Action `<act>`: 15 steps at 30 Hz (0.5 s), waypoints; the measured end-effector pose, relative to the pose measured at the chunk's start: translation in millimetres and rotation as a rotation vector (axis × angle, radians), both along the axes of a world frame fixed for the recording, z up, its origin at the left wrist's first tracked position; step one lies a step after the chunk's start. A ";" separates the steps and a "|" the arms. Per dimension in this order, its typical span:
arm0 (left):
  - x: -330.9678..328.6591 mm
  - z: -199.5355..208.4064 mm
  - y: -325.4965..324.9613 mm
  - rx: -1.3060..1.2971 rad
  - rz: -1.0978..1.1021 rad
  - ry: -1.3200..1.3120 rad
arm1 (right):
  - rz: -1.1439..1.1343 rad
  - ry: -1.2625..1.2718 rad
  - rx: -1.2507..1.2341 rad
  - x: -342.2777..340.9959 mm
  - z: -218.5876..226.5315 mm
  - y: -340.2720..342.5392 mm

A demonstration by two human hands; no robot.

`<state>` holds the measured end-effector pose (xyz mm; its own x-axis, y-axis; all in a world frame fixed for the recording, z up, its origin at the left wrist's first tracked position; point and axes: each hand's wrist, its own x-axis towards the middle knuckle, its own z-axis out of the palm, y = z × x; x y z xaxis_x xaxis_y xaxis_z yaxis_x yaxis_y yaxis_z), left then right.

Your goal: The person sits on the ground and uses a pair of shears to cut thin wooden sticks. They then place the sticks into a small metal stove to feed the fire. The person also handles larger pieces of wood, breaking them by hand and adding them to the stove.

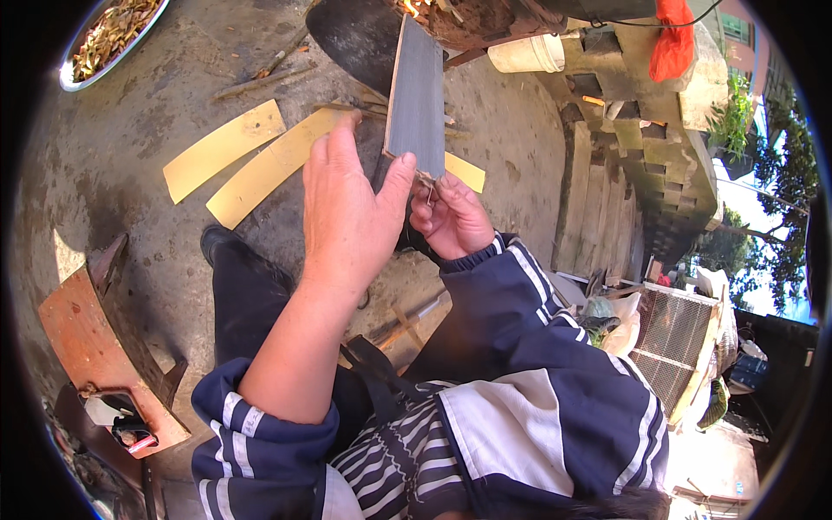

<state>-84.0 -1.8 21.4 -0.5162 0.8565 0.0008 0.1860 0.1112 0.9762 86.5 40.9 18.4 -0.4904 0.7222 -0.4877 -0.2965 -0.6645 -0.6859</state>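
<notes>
Far left there's a metal basin full of dry brown leafy scraps, cut off by the picture's edge. Near left, a reddish wooden stool has a dark opening with stuff in it I can't make out. Stained concrete floor all round, with two yellow strips on it; the hand overlaps the right one. The left hand has its thumb on the near left edge of a grey board; its fingertips are mostly hidden, so can't tell if it's really gripping. Board's mid-scene, pointing away, in front of a fire that's cut off up top. Right hand is pinching the board's near end, with some thin scrap there, hard to identify. Past that, a whitish bucket, insides not visible, then a block wall, and nearer right, a mesh-sided crate.
</notes>
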 end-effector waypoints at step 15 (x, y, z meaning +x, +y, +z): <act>-16.0 15.0 4.7 0.016 -0.153 0.281 | -0.240 -0.191 0.196 -66.4 -66.5 226.1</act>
<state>-99.9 2.9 36.4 -0.3592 0.9228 0.1391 0.4625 0.0466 0.8854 20.1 267.0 -48.1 -0.2086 0.8946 -0.3952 -0.2824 -0.4420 -0.8514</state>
